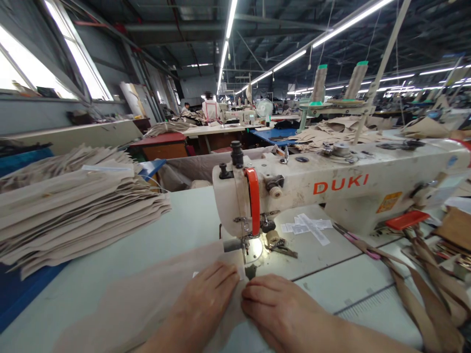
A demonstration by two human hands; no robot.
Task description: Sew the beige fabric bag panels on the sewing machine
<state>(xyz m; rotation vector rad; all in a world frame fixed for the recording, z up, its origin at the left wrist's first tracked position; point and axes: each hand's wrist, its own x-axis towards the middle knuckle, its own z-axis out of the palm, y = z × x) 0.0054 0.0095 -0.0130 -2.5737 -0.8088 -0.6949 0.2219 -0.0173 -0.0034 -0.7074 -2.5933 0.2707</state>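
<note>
A thin beige fabric piece (147,289) lies on the pale table, its edge under the presser foot (246,242) of a white sewing machine (294,181). My left hand (211,299) bends over the fabric close to the foot, fingers together and gripping it. Beside it my right hand (275,306) has its fingers curled in a pinch at the fabric's right edge. The undersides of both hands and the thumbs are mostly hidden. A small white label (195,274) peeks out behind my left fingers.
Stacked beige fabric pieces (84,206) sit at the left. Right of the needle lie white label strips (307,226), pink-handled scissors (358,240) and brown straps (423,294). Thread cones (356,81) stand behind the machine. Other workstations fill the background.
</note>
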